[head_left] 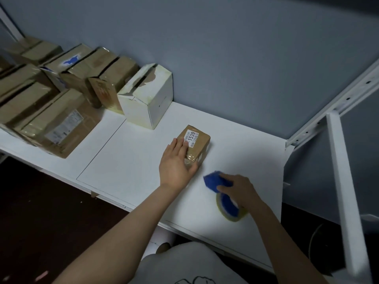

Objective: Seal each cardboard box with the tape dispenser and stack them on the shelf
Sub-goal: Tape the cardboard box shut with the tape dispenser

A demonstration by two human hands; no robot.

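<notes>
Right hand (238,189) clenches the one blue tape dispenser (213,180); left hand (176,162) presses flat on one small box (202,147), long axis running up-frame.

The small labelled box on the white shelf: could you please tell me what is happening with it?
A person is busy sealing. Their left grip presses flat on the small brown box, which lies on the white shelf. Their right grip holds the blue tape dispenser close to the box's near end, apart from it. More boxes stand in rows at the shelf's left end.
</notes>
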